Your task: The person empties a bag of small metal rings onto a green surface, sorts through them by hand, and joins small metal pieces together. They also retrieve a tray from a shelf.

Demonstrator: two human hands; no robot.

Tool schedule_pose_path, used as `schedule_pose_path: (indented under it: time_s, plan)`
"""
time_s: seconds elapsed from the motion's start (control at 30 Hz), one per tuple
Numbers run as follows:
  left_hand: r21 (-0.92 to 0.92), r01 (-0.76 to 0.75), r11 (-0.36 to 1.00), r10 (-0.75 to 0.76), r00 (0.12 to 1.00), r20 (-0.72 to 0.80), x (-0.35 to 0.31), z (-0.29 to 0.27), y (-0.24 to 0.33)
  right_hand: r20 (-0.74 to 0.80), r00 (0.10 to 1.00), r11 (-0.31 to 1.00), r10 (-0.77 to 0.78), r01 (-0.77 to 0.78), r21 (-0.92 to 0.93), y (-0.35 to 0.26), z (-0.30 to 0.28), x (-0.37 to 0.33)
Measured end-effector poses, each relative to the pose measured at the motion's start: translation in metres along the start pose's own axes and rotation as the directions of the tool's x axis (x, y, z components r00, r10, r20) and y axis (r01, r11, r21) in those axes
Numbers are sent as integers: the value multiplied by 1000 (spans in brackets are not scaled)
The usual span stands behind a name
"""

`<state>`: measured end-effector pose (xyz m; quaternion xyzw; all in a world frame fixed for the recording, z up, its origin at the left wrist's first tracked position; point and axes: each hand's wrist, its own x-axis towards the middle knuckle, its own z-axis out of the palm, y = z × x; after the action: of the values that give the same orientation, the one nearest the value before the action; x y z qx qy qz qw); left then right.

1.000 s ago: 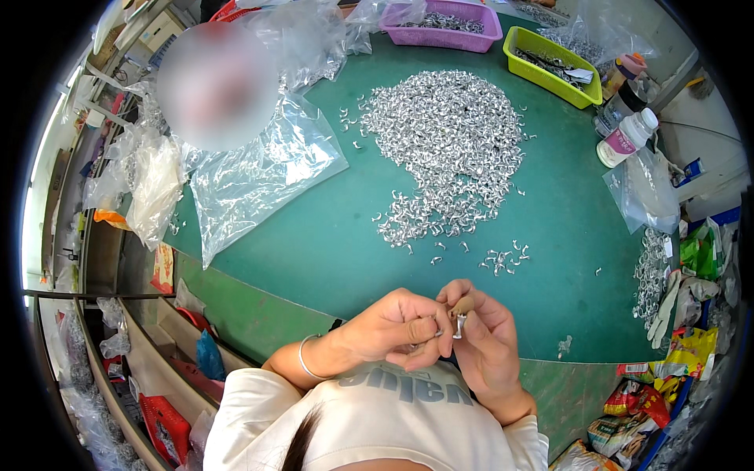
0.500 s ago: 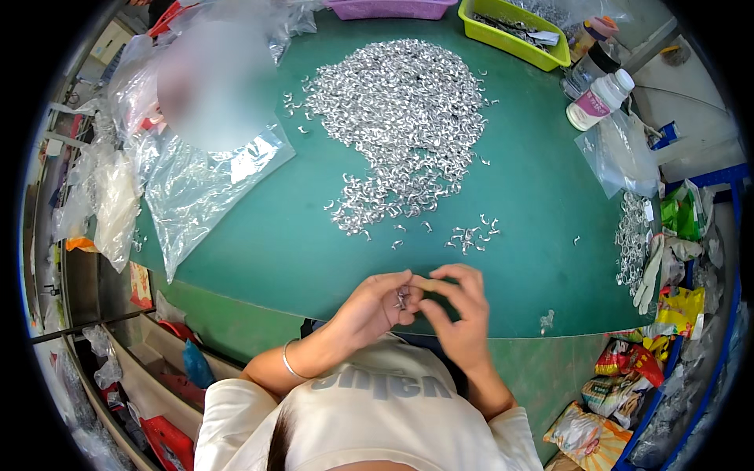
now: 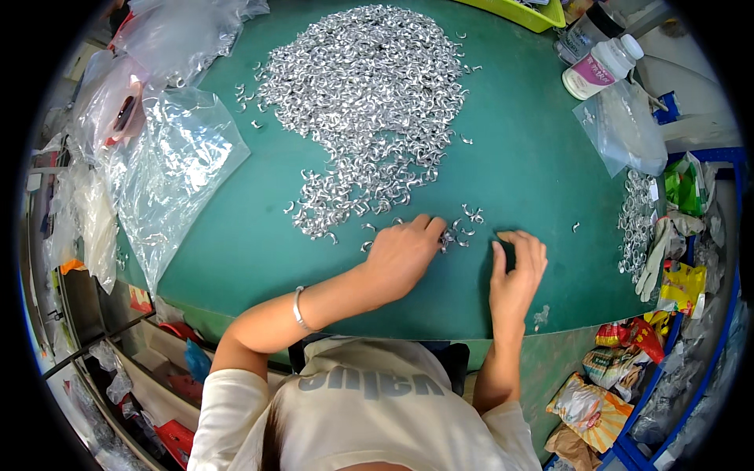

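A big heap of small, silvery, curved metal pieces covers the middle of the green table. Nearer to me lies a small loose cluster of the same pieces. My left hand reaches over it palm down, with its fingers bent together and fingertips among the pieces at the cluster's left edge. Some metal pieces show at those fingertips; the palm is hidden. To the right of the cluster, my right hand is raised just above the table, thumb and fingers apart, with nothing visible between them.
Clear plastic bags lie along the left side. At the far right stand a white bottle and a dark-lidded jar, near a yellow-green basket. Metal rings or hooks and a pale glove rest by the right edge.
My hands were together near the table's front edge, with metal pieces in the left one. They have parted: the left moved forward to the cluster, the right moved to the right.
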<state>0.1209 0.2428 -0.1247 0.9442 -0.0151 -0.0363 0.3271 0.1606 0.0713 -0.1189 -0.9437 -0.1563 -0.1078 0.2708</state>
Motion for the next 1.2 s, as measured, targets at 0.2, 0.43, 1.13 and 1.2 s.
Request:
schedule_pose_path:
  time_s: [0.2, 0.43, 1.13, 1.2]
  plan:
    - [-94, 40, 995, -32, 996, 84, -16, -25, -7, 71, 997, 983, -40, 27, 180, -5, 1, 5]
    - [-57, -66, 996, 61, 995, -84, 28, -7, 7, 233, 971, 996, -54, 37, 79, 2, -7, 7]
    - [0, -109, 994, 109, 994, 6, 40, -14, -8, 68, 997, 999, 48, -48, 3, 24, -17, 14]
    - [-50, -91, 995, 90, 996, -21, 36, -17, -6, 7, 998, 998, 69, -69, -12, 25, -18, 13]
